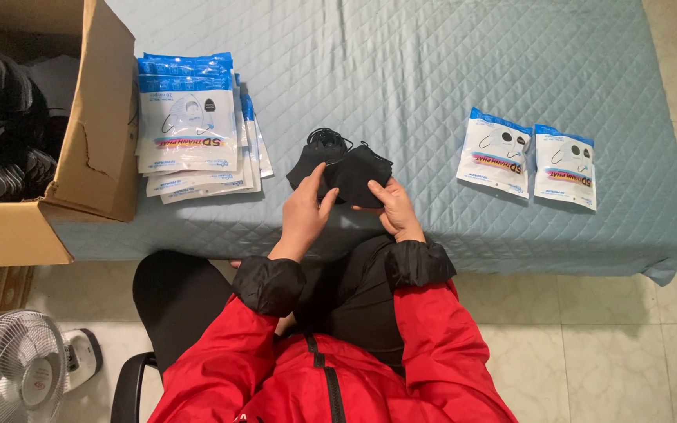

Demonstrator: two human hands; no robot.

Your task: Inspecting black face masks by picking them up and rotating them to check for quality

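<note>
Black masks [346,166] pinched between both hands' grip — left hand [305,210], right hand [393,210].

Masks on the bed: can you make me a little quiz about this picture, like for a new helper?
1. True or false: both hands touch the black masks.
2. How many packets lie apart on the right side of the bed? A) two B) four C) none
3. Fill in: the big stack of packets lies beside a cardboard ____.

Key:
1. True. The left hand and right hand both hold them.
2. A.
3. Box, with more black masks inside.
</note>
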